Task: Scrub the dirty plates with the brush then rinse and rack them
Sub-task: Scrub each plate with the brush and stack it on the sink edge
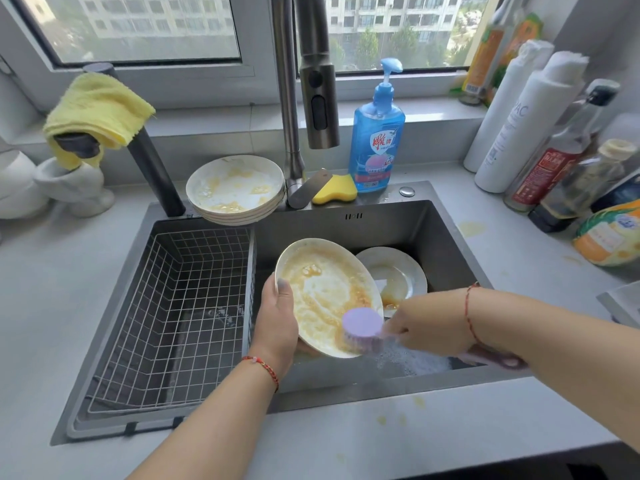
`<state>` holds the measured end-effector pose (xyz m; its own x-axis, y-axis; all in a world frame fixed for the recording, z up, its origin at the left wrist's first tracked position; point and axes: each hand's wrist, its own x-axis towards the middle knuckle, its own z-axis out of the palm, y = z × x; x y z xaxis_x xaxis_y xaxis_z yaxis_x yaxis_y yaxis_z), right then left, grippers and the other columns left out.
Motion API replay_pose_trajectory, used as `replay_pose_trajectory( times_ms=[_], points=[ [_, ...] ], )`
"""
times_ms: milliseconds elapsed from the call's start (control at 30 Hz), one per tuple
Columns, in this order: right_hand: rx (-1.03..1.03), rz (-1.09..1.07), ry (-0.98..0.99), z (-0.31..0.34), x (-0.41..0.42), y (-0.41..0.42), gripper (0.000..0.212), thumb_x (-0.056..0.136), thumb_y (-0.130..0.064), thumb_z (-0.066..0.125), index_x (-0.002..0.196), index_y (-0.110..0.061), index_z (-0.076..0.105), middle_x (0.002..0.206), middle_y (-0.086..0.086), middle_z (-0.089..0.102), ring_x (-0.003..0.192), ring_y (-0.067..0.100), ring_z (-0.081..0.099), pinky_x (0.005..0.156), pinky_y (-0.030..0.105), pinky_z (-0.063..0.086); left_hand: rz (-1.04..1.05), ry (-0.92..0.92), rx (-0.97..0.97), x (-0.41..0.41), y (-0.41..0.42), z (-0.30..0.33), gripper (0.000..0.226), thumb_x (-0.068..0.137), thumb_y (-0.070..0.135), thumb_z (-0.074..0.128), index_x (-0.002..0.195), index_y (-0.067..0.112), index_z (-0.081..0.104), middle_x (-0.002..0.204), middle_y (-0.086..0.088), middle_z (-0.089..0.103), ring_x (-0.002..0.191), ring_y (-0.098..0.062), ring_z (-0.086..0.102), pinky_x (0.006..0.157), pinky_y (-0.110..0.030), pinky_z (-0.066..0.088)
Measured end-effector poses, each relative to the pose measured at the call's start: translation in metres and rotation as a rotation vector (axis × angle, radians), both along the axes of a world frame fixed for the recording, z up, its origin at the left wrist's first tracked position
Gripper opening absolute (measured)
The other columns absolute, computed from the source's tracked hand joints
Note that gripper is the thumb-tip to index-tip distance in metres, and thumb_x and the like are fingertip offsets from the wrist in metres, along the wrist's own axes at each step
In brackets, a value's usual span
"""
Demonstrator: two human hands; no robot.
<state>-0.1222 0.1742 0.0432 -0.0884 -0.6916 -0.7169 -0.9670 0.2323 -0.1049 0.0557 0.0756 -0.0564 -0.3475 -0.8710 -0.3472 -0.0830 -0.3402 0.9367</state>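
Note:
My left hand (277, 320) grips the left rim of a white plate (322, 289) smeared with brown-yellow sauce, holding it tilted over the sink basin (433, 230). My right hand (422, 327) holds the handle of a purple brush (363, 329), whose head presses on the plate's lower right edge. A second dirty plate (398, 271) lies in the basin behind the held one. A stack of dirty plates (235, 188) sits on the sink's back ledge. The wire rack basket (173, 306) fills the sink's left half and holds nothing.
The faucet (317, 84) hangs over the basin's back. A blue soap bottle (375, 140) and yellow sponge (334, 194) stand behind the sink. Several bottles (540, 161) crowd the right counter. A yellow cloth (97, 109) drapes over a dark tap at left.

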Motion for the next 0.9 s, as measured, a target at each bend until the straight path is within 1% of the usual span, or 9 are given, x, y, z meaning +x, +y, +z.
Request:
replay_pose_trajectory(
  times_ms=[67, 100, 200, 333, 433, 567, 667, 767, 900],
  points=[
    [0.025, -0.066, -0.222, 0.014, 0.01, 0.008, 0.028, 0.094, -0.02, 0.042, 0.102, -0.037, 0.064, 0.072, 0.006, 0.053, 0.057, 0.023, 0.048, 0.051, 0.021, 0.048, -0.006, -0.003, -0.039, 0.0, 0.002, 0.0, 0.043, 0.102, 0.052, 0.031, 0.136, 0.031, 0.045, 0.123, 0.003, 0.065, 0.112, -0.019, 0.064, 0.096, -0.052, 0.052],
    [0.032, -0.189, -0.393, 0.02, 0.013, 0.01, 0.027, 0.095, -0.021, 0.042, 0.104, -0.034, 0.064, 0.062, 0.005, 0.049, 0.046, 0.022, 0.044, 0.042, 0.019, 0.041, -0.007, 0.002, -0.048, 0.0, 0.004, 0.0, 0.045, 0.102, 0.051, 0.03, 0.137, 0.028, 0.045, 0.124, 0.002, 0.064, 0.113, -0.017, 0.063, 0.1, -0.049, 0.05],
    [-0.033, -0.493, -0.707, 0.013, 0.016, 0.008, 0.024, 0.095, -0.022, 0.051, 0.116, -0.024, 0.062, 0.048, 0.002, 0.039, 0.04, 0.019, 0.033, 0.04, 0.022, 0.037, -0.009, 0.027, 0.031, 0.0, 0.012, -0.003, 0.06, 0.09, 0.067, 0.034, 0.134, 0.03, 0.048, 0.125, -0.001, 0.065, 0.116, -0.022, 0.062, 0.101, -0.052, 0.049],
    [-0.309, -0.58, -0.553, -0.016, 0.01, 0.003, 0.017, 0.089, -0.024, 0.062, 0.106, -0.024, 0.064, 0.056, 0.003, 0.048, 0.045, 0.02, 0.045, 0.045, 0.026, 0.045, 0.0, 0.086, 0.18, -0.001, 0.015, -0.001, 0.052, 0.096, 0.064, 0.032, 0.135, 0.035, 0.048, 0.12, -0.003, 0.068, 0.104, -0.029, 0.069, 0.071, -0.052, 0.059],
    [-0.563, -0.67, -0.396, -0.027, -0.012, 0.008, 0.011, 0.089, -0.025, 0.062, 0.088, -0.016, 0.056, 0.067, 0.004, 0.054, 0.046, 0.016, 0.05, 0.044, 0.028, 0.05, 0.017, 0.148, 0.2, 0.001, 0.012, 0.005, 0.047, 0.1, 0.058, 0.03, 0.136, 0.033, 0.047, 0.116, -0.004, 0.071, 0.096, -0.027, 0.072, 0.066, -0.052, 0.059],
    [-0.686, -0.752, -0.179, -0.043, -0.034, 0.017, 0.024, 0.09, -0.034, 0.061, 0.091, -0.016, 0.045, 0.075, 0.009, 0.056, 0.056, 0.02, 0.051, 0.057, 0.043, 0.055, 0.046, 0.226, 0.281, 0.003, 0.009, 0.013, 0.047, 0.101, 0.056, 0.027, 0.131, 0.03, 0.052, 0.113, -0.004, 0.072, 0.09, -0.026, 0.074, 0.065, -0.053, 0.058],
    [-0.685, -0.98, -0.427, -0.047, -0.03, 0.016, 0.032, 0.086, -0.035, 0.065, 0.096, -0.014, 0.044, 0.075, 0.008, 0.059, 0.048, 0.017, 0.045, 0.045, 0.03, 0.046, 0.056, 0.243, 0.34, 0.005, 0.003, 0.012, 0.057, 0.1, 0.06, 0.025, 0.134, 0.024, 0.053, 0.115, -0.008, 0.072, 0.098, -0.031, 0.072, 0.075, -0.06, 0.057],
    [-0.652, -1.259, -0.817, -0.051, -0.02, 0.008, 0.027, 0.085, -0.013, 0.067, 0.098, -0.006, 0.045, 0.067, 0.007, 0.051, 0.045, 0.013, 0.04, 0.042, 0.026, 0.041, 0.007, 0.256, 0.383, 0.006, -0.001, 0.014, 0.057, 0.101, 0.058, 0.023, 0.135, 0.022, 0.052, 0.115, -0.01, 0.072, 0.098, -0.031, 0.072, 0.078, -0.06, 0.057],
    [-0.579, -1.398, -0.955, -0.057, -0.009, -0.002, 0.02, 0.083, 0.007, 0.055, 0.102, 0.002, 0.052, 0.062, 0.008, 0.046, 0.043, 0.012, 0.038, 0.037, 0.022, 0.036, -0.046, 0.22, 0.415, 0.01, -0.005, 0.018, 0.054, 0.103, 0.053, 0.023, 0.134, 0.02, 0.053, 0.113, -0.01, 0.073, 0.098, -0.03, 0.072, 0.074, -0.054, 0.058]
  ],
)
